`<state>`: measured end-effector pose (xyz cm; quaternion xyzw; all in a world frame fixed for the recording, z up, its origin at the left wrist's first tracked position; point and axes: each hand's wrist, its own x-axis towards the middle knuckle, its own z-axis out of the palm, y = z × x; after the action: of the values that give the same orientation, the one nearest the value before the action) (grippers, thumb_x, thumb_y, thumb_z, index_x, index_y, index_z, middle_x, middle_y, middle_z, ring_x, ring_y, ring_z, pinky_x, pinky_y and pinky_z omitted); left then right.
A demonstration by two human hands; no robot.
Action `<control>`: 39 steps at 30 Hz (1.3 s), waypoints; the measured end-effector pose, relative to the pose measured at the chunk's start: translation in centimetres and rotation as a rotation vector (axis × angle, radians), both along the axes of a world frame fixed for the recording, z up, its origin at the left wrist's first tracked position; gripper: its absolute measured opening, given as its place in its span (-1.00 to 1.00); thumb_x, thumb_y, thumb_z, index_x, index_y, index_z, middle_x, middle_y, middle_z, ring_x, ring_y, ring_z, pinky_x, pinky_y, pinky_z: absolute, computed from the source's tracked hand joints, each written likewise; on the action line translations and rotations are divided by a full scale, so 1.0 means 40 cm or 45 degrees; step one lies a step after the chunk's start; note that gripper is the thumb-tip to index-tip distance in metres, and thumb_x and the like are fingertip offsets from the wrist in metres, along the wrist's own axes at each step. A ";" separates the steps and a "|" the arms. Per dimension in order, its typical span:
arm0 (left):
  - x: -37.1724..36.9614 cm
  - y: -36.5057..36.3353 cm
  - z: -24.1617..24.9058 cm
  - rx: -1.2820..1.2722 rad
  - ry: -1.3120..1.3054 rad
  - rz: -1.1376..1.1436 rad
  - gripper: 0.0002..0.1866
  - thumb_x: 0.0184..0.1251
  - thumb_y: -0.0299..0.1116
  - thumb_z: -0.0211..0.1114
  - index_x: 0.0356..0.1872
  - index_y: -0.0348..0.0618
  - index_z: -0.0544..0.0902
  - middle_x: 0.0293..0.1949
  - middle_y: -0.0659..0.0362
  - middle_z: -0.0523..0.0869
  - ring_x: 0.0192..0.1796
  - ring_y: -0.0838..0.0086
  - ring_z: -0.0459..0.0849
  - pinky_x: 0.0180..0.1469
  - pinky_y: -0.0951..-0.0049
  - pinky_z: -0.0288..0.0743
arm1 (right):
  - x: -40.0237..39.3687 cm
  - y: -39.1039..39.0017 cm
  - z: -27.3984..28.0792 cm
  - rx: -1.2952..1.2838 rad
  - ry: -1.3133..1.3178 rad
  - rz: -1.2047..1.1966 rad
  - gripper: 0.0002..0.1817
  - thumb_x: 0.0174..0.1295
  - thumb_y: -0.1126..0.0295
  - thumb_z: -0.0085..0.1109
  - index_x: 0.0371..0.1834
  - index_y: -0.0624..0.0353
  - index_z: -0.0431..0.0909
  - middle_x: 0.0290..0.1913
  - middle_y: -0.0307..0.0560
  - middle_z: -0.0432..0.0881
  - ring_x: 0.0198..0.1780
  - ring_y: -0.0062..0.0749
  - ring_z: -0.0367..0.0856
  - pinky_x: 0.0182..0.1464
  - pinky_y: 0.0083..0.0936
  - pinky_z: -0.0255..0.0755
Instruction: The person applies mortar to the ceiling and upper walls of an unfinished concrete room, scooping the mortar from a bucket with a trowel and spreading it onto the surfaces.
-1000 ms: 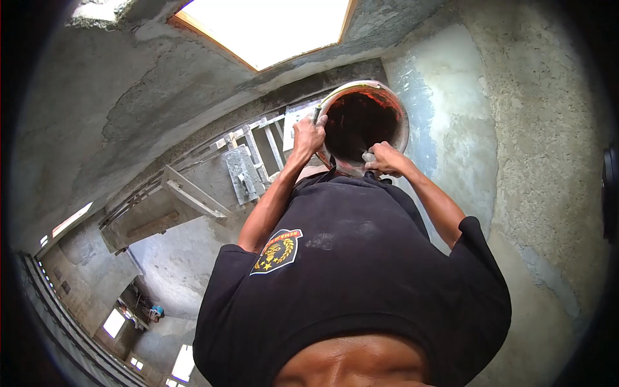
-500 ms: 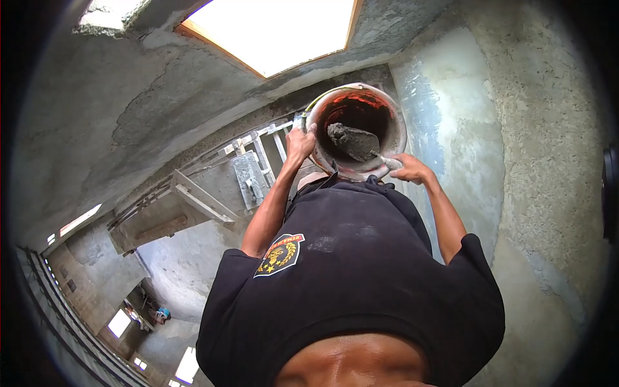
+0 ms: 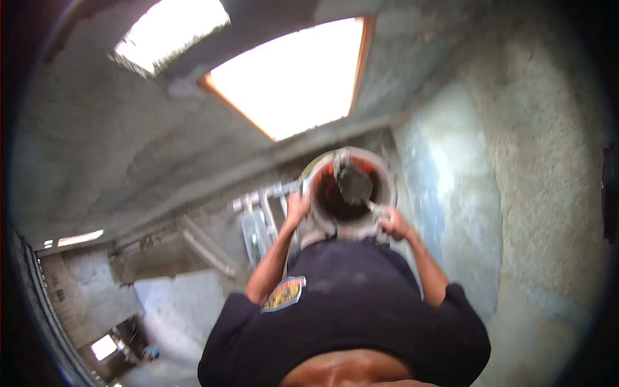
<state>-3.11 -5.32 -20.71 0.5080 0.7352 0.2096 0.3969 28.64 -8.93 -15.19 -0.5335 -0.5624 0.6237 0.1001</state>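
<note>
My left hand [image 3: 297, 209] is closed round the left edge of a bucket [image 3: 389, 184], which is held close against the front of my body. The bucket has a pale, dirty rim and an orange-red inside. In my right hand [image 3: 395, 224] is the handle of a trowel [image 3: 355, 187], its blade reaching over the bucket's mouth. Wet grey mortar [image 3: 342, 162] clings to the far end of the blade, near the far rim. How much mortar lies deeper in the bucket is too dark and blurred to tell.
Left of the bucket, a flat grey rectangular tool [image 3: 255, 233] lies by a wooden frame [image 3: 269, 201]. A plank [image 3: 209, 250] slants further left. Ahead is a grey plastered wall [image 3: 174, 142] with a wood-framed window opening [image 3: 296, 77]; a patchy wall [image 3: 458, 193] rises on the right.
The view has tipped upward, so bucket and hands appear lower. The trowel blade has swung toward the bucket's far rim, its mortar now by that rim. My left hand keeps its hold.
</note>
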 end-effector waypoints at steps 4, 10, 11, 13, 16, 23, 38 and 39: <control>0.010 0.027 0.085 0.140 -0.008 0.066 -0.58 0.23 -0.05 0.05 -0.29 -0.31 0.51 -0.32 -0.32 0.57 -0.13 -0.14 0.54 -0.19 0.01 0.42 | -0.088 0.112 0.116 -0.258 0.712 -0.343 -0.66 0.03 0.26 -0.15 -0.15 0.18 0.36 -0.53 -0.15 0.40 -0.58 -0.50 0.42 -0.53 -0.50 0.41; 0.096 0.084 0.282 0.269 -0.350 -0.158 -0.57 0.20 0.00 0.13 -0.20 -0.21 0.54 -0.35 -0.06 0.63 -0.23 0.16 0.62 -0.13 0.26 0.41 | -0.264 0.375 0.345 -0.176 1.763 -0.621 -0.61 0.25 0.09 -0.09 -0.03 0.15 0.28 -0.46 -0.22 0.31 -0.54 -0.56 0.32 -0.48 -0.58 0.35; 0.105 0.089 0.290 0.214 -0.341 -0.207 -0.57 0.20 0.01 0.13 -0.23 -0.21 0.54 -0.36 -0.03 0.63 -0.24 0.21 0.61 -0.14 0.26 0.40 | -0.278 0.437 0.377 -0.112 1.903 -0.662 -0.64 0.28 0.11 -0.10 -0.02 0.14 0.29 -0.48 -0.23 0.30 -0.57 -0.61 0.30 -0.52 -0.64 0.32; 0.112 0.090 0.336 0.038 -0.336 -0.171 -0.55 0.20 0.06 0.12 -0.30 -0.20 0.56 -0.49 0.01 0.60 -0.38 0.31 0.59 -0.26 0.28 0.40 | -0.287 0.543 0.504 -0.333 2.383 -0.339 -0.71 0.33 0.12 -0.16 -0.06 0.07 0.32 -0.54 -0.31 0.28 -0.66 -0.69 0.20 -0.66 -0.72 0.18; 0.103 0.084 0.370 0.053 -0.366 -0.231 -0.56 0.20 0.04 0.12 -0.33 -0.20 0.58 -0.56 0.04 0.58 -0.46 0.37 0.58 -0.33 0.30 0.40 | -0.301 0.685 0.660 0.222 2.274 -0.388 -0.77 0.35 0.12 -0.20 -0.31 -0.03 0.37 -0.64 -0.39 0.20 -0.76 -0.71 0.09 -0.75 -0.71 0.07; 0.077 0.067 0.395 0.196 -0.295 -0.225 -0.64 0.18 -0.06 0.18 -0.35 -0.22 0.58 -0.62 0.02 0.55 -0.56 0.43 0.54 -0.42 0.39 0.39 | -0.198 0.964 1.064 1.694 1.496 -1.368 -0.58 0.27 -0.05 -0.14 0.02 -0.03 0.33 -0.63 -0.25 0.44 -0.75 -0.57 0.29 -0.78 -0.66 0.14; 0.014 0.057 0.413 0.134 -0.322 0.074 -0.61 0.14 -0.03 0.23 -0.38 -0.23 0.59 -0.60 0.11 0.58 -0.51 0.48 0.56 -0.38 0.40 0.42 | 0.207 0.951 1.640 3.433 -0.247 -2.227 -0.28 0.16 0.09 0.07 0.27 0.28 0.06 0.01 0.16 0.35 -0.05 -0.09 0.39 -0.06 -0.22 0.32; 0.014 0.052 0.411 0.113 -0.304 0.064 -0.60 0.14 -0.01 0.23 -0.37 -0.23 0.59 -0.59 0.10 0.59 -0.50 0.46 0.57 -0.37 0.39 0.42 | 0.191 0.967 1.625 3.436 -0.272 -2.273 -0.28 0.16 0.08 0.08 0.27 0.29 0.06 0.03 0.18 0.34 -0.03 -0.07 0.38 -0.03 -0.20 0.31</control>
<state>-2.57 -3.24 -4.28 0.4779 0.6853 0.3107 0.4532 36.28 29.74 49.83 0.2401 0.2033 0.5892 -0.7442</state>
